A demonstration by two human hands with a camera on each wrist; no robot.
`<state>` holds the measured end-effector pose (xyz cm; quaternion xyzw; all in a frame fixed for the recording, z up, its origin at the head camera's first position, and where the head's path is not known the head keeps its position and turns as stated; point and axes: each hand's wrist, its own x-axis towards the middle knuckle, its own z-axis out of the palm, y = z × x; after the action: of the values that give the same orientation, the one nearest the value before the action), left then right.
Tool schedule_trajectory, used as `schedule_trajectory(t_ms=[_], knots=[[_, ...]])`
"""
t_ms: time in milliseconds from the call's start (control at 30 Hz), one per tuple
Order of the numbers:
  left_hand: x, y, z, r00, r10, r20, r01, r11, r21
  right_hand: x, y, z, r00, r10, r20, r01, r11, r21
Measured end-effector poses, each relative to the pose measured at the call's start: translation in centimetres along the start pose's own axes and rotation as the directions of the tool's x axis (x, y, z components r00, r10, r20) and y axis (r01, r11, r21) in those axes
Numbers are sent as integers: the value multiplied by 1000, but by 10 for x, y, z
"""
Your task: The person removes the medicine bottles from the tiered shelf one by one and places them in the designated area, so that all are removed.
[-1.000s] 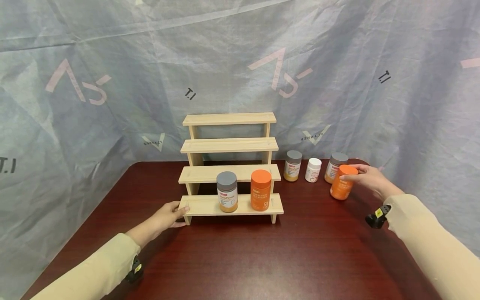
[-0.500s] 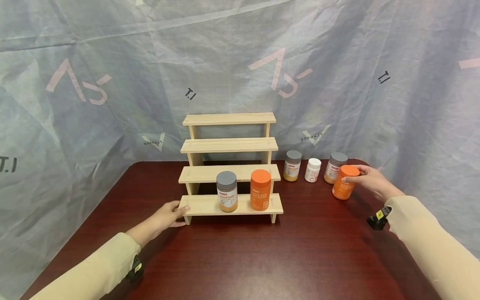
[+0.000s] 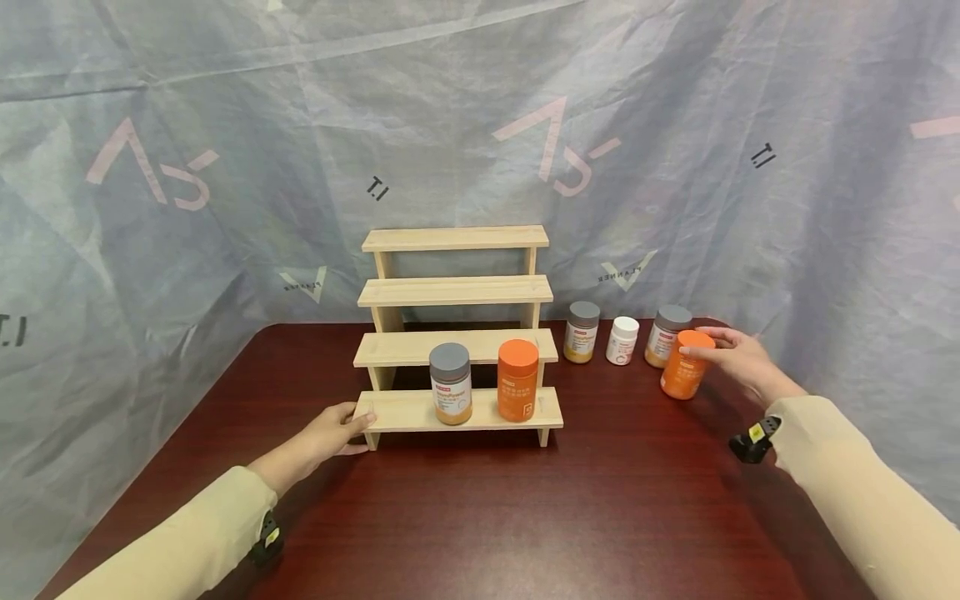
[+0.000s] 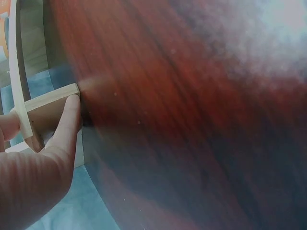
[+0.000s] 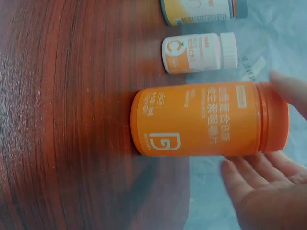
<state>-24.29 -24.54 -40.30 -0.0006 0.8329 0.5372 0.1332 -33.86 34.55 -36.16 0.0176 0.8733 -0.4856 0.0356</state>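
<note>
My left hand (image 3: 335,432) grips the left end of the bottom step of a pale wooden stepped display stand (image 3: 408,408). In the left wrist view a finger (image 4: 66,127) lies along the stand's side support, with the thumb on the step's other face. At the table's back right, my right hand (image 3: 742,360) holds an orange vitamin bottle (image 3: 684,375) by its lid. The right wrist view has the thumb on one side of the orange lid (image 5: 274,117) and the fingers (image 5: 235,179) on the other. The bottle's base is right at the tabletop.
A grey-lidded bottle (image 3: 452,392) and another orange bottle (image 3: 517,387) stand on the bottom step. Along the back of the dark red table (image 3: 480,517) are a grey-lidded bottle (image 3: 581,337), a small white bottle (image 3: 622,346) and a further grey-lidded bottle (image 3: 662,343). A grey sheet (image 3: 450,108) hangs behind.
The orange bottle in my right hand has shifted very slightly right relative to the grey-lidded bottle behind it. My left hand keeps its grip on the stand; the head view has drifted a little.
</note>
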Motion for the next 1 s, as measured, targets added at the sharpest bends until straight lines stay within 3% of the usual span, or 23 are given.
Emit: schedule_trajectory(t_ms=[167,400,600,800,1000], knots=[[0,3,0,1000,9,2,-9,1000,7,-3,-6,1,991,-54,-120,65,994,89],[-1,3,0,1000,6,2,-6,1000,5,-6,-15,2,982,-102,-159,147,943,300],[1,0,0,1000,12,5,-12,1000,0,-8,-22,2,971,-122,-205,189,918,349],[1,-2,0,1000,12,2,-12,1000,-11,-10,-29,2,961,-144,-235,237,869,435],[0,-2,0,1000,16,4,-16,1000,-1,-13,-35,7,961,-162,-224,251,854,456]])
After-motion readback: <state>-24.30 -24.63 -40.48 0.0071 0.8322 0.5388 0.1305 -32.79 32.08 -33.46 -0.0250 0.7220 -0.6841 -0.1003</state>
